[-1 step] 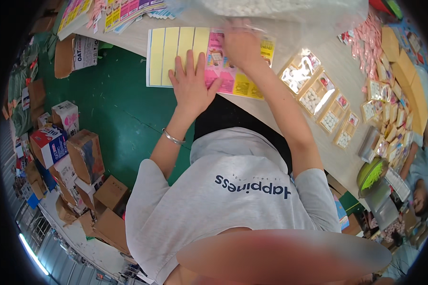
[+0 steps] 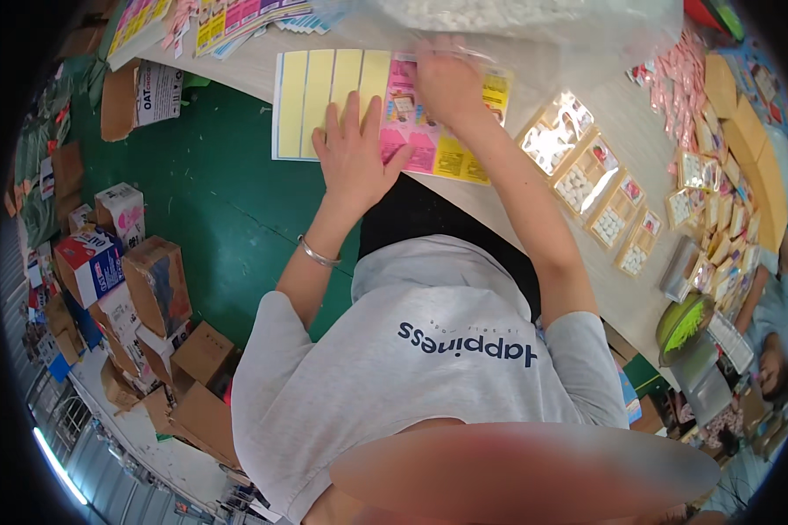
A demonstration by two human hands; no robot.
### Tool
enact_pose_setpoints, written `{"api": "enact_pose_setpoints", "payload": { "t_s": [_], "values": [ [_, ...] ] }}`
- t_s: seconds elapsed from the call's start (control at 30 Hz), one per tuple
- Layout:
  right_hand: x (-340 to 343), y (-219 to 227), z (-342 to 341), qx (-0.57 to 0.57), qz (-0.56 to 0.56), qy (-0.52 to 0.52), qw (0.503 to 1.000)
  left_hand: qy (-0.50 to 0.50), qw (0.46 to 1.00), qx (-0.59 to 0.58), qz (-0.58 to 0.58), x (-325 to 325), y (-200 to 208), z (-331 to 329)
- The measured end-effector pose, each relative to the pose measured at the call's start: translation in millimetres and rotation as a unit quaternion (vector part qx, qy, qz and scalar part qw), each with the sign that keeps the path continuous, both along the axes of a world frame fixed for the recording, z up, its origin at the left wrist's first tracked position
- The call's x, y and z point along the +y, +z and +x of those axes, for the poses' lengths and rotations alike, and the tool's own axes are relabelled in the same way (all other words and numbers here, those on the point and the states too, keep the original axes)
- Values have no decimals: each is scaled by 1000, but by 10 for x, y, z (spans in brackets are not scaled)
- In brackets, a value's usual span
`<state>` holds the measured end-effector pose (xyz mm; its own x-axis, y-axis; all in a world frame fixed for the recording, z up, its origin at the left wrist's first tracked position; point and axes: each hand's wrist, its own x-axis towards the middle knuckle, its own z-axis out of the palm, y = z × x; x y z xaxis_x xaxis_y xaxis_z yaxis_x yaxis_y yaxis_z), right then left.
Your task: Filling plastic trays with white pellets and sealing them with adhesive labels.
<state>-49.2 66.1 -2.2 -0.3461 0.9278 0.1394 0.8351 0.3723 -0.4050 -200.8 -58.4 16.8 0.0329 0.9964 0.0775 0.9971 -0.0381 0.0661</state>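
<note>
the sheet shows pale yellow strips parted by thin lines on its left, pink and bright yellow printed patches on its right. the table is pale grey-beige, the floor deep green. the shirt is light grey with dark blue lettering, the trousers black, the bracelet silver. the packets are pink, the carton brown.

I see bright light, a tube glowing at lower left, glare on boxes, edges strongly bent.
</note>
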Motion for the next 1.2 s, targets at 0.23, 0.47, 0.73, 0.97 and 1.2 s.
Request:
{"api": "enact_pose_setpoints", "payload": {
  "t_s": [0.23, 0.47, 0.73, 0.97, 1.2],
  "values": [
    [-35, -125, -218, 22, 80, 16, 996, -115, 970, -142, 163, 928, -233, -655],
    [-64, -111, -192, 61, 191, 126, 972, -123, 969, -172, 124, 1112, -411, -660],
    [-110, -35, -194, 72, 169, 100, 978, -121, 980, -119, 99, 1116, -409, -754],
    [85, -65, -143, 175, 15, 145, 974, -213, 947, -223, 85, 1055, -122, -913],
    [58, 63, -115, 216, -83, 181, 956, -210, 961, -148, 101, 877, 549, -735]
  ]
}}
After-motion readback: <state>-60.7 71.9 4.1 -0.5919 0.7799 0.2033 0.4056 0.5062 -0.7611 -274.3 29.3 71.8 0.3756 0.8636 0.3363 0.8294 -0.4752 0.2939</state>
